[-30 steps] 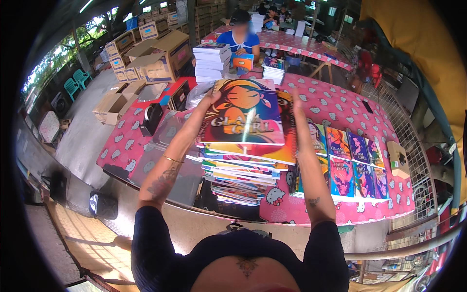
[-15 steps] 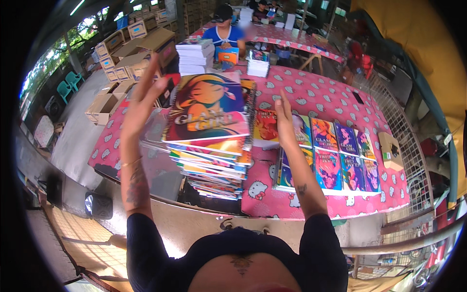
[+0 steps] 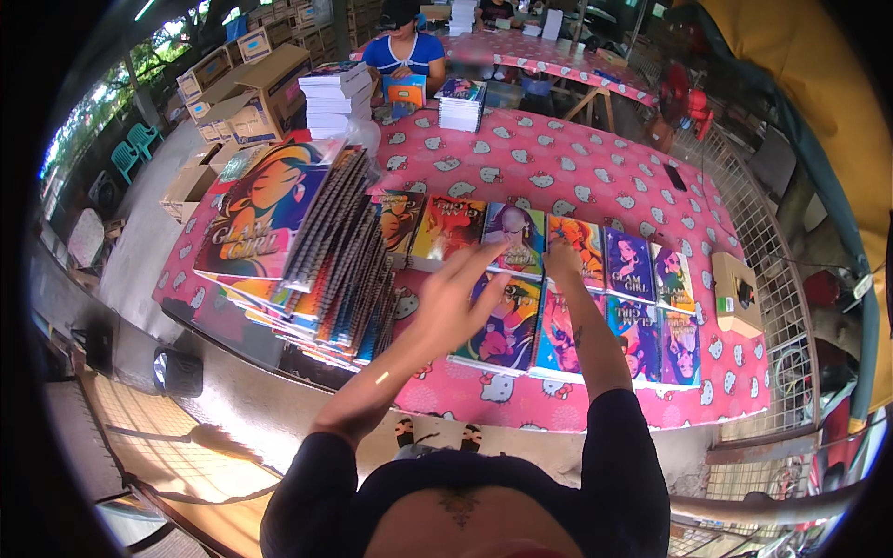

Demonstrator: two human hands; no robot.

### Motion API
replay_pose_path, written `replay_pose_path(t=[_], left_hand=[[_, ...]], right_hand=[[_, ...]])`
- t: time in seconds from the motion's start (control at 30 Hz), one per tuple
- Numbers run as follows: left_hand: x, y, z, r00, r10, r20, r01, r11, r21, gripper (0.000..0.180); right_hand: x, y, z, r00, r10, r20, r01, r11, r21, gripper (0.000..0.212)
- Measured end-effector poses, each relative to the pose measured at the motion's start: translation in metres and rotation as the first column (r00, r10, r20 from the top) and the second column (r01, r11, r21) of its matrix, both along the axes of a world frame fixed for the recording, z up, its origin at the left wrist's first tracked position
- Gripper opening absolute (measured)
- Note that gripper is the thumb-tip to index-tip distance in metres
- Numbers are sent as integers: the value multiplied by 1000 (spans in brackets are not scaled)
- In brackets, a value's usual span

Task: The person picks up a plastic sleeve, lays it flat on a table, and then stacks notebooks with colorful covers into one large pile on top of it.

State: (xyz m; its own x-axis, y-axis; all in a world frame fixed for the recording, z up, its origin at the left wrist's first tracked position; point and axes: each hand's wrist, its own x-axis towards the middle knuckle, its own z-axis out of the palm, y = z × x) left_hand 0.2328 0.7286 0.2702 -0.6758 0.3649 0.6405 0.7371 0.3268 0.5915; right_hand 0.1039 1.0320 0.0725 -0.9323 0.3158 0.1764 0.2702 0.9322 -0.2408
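Observation:
My left hand (image 3: 462,290) is open, its fingers spread over a notebook with a pale-haired figure on the cover (image 3: 514,234). Close beside it, my right hand (image 3: 563,264) reaches down at the left edge of a notebook with an orange-haired figure (image 3: 581,244); its fingertips are hidden. Two rows of colourful notebooks lie side by side, among them a purple one (image 3: 631,263) and a nearer purple-and-yellow one (image 3: 500,321). To the left leans a tall stack of spiral notebooks (image 3: 265,209), its coils facing right. Neither hand touches that stack.
A pink patterned cloth (image 3: 558,153) covers the table. At its right end sits a small cardboard box (image 3: 737,296); a dark phone (image 3: 674,178) lies farther back. Across the table a person in blue (image 3: 423,56) handles an orange notebook beside white stacks (image 3: 335,98). Cartons stand left.
The tall stack now sits farther left and is turned, showing its coils. My left hand has swung right from beside the stack to the rows. My right hand has lowered to the notebooks.

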Motion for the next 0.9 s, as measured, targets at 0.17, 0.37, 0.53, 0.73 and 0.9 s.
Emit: replay_pose_path(t=[0.17, 0.37, 0.53, 0.73, 0.9], left_hand=[[-164, 71, -202, 855, 510, 94, -375, 733, -567, 63], [-185, 70, -156, 795, 408, 448, -270, 900, -341, 44], [-32, 27, 25, 924, 383, 21, -380, 908, 177, 32], [31, -131, 172, 749, 619, -237, -318, 649, 691, 40], [10, -266, 183, 853, 508, -118, -407, 790, 459, 28]], right_hand=[[-3, 1, 49, 981, 69, -182, -114, 962, -250, 37], [51, 22, 100, 663, -375, -648, -501, 421, -756, 34], [76, -5, 160, 720, -176, -672, -572, 399, -717, 20], [68, -185, 281, 334, 22, -942, -792, 549, -268, 22], [47, -275, 282, 43, 801, -597, -926, 256, 278, 52]])
